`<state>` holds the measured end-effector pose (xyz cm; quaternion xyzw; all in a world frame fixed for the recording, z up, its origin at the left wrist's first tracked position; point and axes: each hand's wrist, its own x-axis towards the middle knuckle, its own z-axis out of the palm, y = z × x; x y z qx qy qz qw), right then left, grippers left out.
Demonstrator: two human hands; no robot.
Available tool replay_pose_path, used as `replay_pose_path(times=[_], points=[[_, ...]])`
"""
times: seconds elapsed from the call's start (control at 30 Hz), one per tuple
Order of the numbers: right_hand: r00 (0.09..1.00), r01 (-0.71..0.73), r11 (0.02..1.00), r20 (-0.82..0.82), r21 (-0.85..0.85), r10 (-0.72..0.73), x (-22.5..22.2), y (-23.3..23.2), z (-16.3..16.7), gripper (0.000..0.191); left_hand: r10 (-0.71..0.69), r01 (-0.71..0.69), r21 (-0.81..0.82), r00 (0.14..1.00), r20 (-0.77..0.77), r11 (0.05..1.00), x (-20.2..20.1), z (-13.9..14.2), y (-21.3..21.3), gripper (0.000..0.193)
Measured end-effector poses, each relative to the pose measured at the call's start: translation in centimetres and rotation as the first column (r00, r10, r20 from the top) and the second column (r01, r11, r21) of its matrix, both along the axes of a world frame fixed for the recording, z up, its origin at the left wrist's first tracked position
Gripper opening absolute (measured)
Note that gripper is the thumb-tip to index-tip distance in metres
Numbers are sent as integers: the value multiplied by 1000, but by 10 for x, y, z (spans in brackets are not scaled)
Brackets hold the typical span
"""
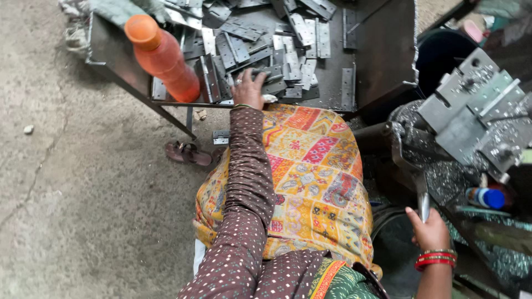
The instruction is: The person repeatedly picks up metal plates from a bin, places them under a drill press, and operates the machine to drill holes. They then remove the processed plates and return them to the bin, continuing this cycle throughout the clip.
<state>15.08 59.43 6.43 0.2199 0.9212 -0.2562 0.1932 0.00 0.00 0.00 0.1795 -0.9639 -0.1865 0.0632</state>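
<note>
My left hand (249, 88) reaches forward into a metal tray (382, 61) and closes on a grey metal hinge plate (265, 73) in the heap of hinge plates (288, 39). My left arm wears a brown dotted sleeve. My right hand (428, 228), with red bangles at the wrist, grips a metal lever handle (423, 202) of the press machine (476, 111) at the right. A patterned yellow and red cloth (310, 171) covers my lap.
An orange plastic bottle (163, 58) stands at the tray's front left corner. One hinge plate (221, 135) and a brown sandal (188, 153) lie on the concrete floor below. A dark round bin (443, 52) sits behind the machine. A blue-capped container (487, 197) rests beside it.
</note>
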Motion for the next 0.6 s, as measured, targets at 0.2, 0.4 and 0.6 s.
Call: replay_pose_path(times=[0.2, 0.4, 0.6], points=[[998, 46, 998, -53, 47, -43, 7, -38, 36, 44, -199, 143, -217, 944, -264, 966, -1, 4, 7, 58], [1000, 24, 996, -17, 88, -23, 5, -55, 57, 48, -203, 169, -152, 947, -249, 974, 10, 46, 38, 44], [999, 9, 998, -36, 64, -7, 5, -48, 48, 45, -397, 405, -124, 709, -583, 906, -5, 122, 167, 29]])
